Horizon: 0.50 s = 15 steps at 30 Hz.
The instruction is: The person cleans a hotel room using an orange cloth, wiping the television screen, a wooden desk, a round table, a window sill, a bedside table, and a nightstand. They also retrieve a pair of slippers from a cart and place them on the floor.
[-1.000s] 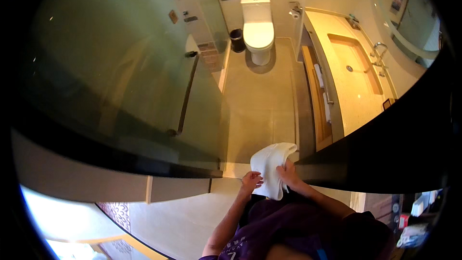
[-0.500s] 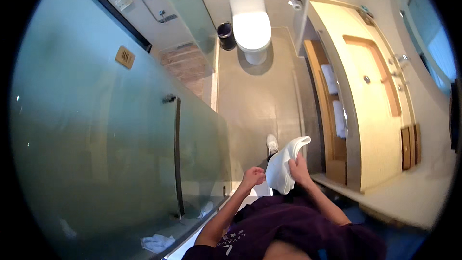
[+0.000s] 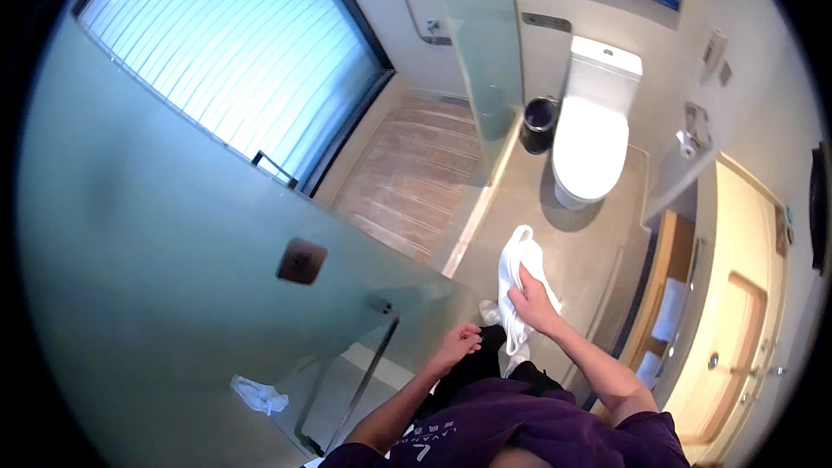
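My right hand [image 3: 535, 302] is closed round a folded white towel [image 3: 520, 253], its thumb lying on top of the cloth. The towel hangs in loose folds in front of my legs, above the floor. To the left, my left hand [image 3: 459, 345] is held near my dark trousers, apart from the towel. Its fingers are curled in and nothing shows in them. Nearest to that hand is the frosted glass door [image 3: 173, 295], with its dark bar handle [image 3: 368, 381].
Ahead stands a white toilet [image 3: 591, 146] with a black bin [image 3: 539, 125] beside it. A shower floor [image 3: 407, 173] of slats lies beyond the glass. Along the right runs a washbasin counter [image 3: 724, 329] over a shelf of white towels [image 3: 668, 309]. A crumpled white cloth [image 3: 259, 395] shows at lower left.
The view has turned left and tilted up, bringing the blinds and a picture into sight. My right hand has carried the towel forward; the left stays curled near my body.
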Each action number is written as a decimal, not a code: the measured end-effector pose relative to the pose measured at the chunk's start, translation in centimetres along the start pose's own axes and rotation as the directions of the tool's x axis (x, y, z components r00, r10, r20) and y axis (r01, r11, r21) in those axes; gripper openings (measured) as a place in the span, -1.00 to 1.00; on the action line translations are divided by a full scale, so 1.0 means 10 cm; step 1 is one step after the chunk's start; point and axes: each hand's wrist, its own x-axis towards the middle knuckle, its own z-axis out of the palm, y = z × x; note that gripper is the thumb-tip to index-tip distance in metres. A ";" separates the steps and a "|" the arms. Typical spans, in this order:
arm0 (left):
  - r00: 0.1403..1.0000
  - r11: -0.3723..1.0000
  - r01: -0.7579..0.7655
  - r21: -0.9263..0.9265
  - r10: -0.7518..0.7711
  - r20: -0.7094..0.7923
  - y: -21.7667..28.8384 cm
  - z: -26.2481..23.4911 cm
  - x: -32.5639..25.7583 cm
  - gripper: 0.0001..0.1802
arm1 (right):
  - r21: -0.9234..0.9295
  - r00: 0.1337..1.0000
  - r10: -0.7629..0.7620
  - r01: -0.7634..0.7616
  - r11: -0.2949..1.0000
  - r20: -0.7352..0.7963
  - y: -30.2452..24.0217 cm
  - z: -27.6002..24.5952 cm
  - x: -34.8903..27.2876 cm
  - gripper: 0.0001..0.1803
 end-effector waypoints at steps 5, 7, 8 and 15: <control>0.983 0.987 -0.163 0.000 0.162 -0.089 0.32 -0.19 0.51 -0.71 | 0.070 0.987 -0.092 0.084 0.994 0.130 -0.06 -0.02 1.48 -0.42; 0.972 0.981 -0.186 -0.045 0.177 -0.155 0.56 -0.26 0.62 -0.71 | 0.048 0.973 -0.013 0.002 0.999 0.232 -0.19 0.10 1.99 -0.48; 0.959 0.972 -0.225 -0.074 0.207 -0.196 0.67 -0.32 0.67 -0.70 | 0.166 0.972 -0.075 0.039 0.985 0.221 -0.35 0.18 2.26 -0.54; 0.922 0.951 -0.256 -0.174 0.186 -0.338 0.95 -0.62 0.90 -0.69 | 0.434 0.890 -0.187 -0.014 0.901 0.417 -1.80 0.72 4.24 -0.63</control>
